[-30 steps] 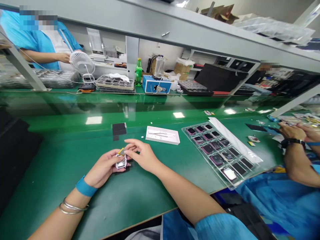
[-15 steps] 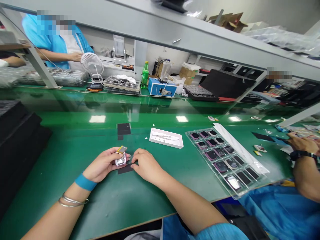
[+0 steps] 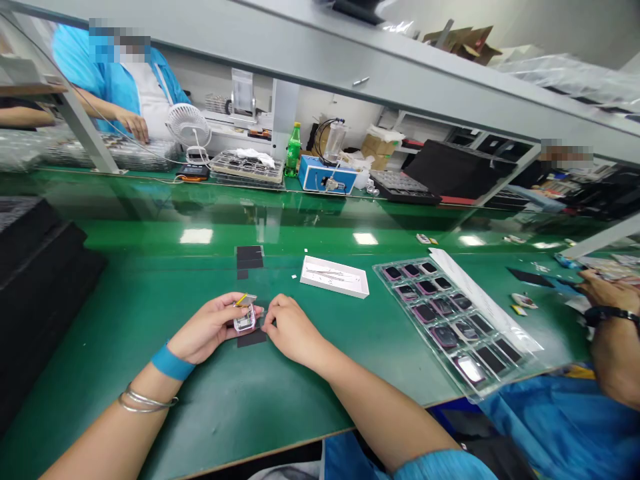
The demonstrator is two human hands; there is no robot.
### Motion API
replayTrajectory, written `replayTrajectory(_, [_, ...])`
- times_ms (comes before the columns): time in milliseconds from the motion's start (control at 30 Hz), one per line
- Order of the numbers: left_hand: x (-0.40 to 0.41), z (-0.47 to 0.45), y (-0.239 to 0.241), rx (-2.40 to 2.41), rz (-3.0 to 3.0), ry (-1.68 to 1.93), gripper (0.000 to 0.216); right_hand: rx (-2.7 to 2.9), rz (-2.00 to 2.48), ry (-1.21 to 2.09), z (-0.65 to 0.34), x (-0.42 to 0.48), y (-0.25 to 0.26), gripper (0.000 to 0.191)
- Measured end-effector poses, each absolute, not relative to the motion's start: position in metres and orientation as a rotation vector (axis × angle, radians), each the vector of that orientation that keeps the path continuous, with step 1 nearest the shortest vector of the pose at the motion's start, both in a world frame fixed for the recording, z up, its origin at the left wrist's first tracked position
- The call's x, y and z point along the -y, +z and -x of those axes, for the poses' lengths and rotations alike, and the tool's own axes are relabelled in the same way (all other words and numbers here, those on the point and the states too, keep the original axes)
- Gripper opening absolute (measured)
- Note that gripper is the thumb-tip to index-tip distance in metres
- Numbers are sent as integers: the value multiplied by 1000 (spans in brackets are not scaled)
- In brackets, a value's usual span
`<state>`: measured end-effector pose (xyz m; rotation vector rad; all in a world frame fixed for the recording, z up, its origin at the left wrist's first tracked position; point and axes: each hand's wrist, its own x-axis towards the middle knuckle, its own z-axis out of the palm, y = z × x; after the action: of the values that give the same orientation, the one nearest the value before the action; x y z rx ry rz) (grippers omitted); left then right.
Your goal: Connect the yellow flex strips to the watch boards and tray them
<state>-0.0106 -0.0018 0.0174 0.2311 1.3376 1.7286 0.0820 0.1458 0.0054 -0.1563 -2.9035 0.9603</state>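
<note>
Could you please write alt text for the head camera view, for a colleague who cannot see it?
Two hands at a green workbench: the left hand holds a small clear plastic piece with a yellow tip, the right hand close beside it. To the right lie a clear tray of dark rectangular parts and a white box holding tweezers; a co-worker's hand shows at far right.

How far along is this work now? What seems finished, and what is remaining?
Looks done: the clear plastic tray is filled with small dark-screened units, though their state is unclear. In hand: the left hand grips a small clear case with a yellow strip, the right hand beside it. Left: the tweezers lie in their white box.
</note>
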Motion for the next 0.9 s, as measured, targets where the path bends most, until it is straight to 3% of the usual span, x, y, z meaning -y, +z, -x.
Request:
replayTrajectory(267, [2, 11, 19, -1327, -210, 1726, 24, 2939, -85, 880, -91, -149, 17, 10])
replayTrajectory(633, [3, 11, 17, -1301, -200, 1743, 21, 2919, 185, 929, -84, -149, 15, 5])
replayTrajectory(900, [1, 10, 13, -1262, -177, 1772, 22, 2937, 92, 836, -84, -144, 7, 15])
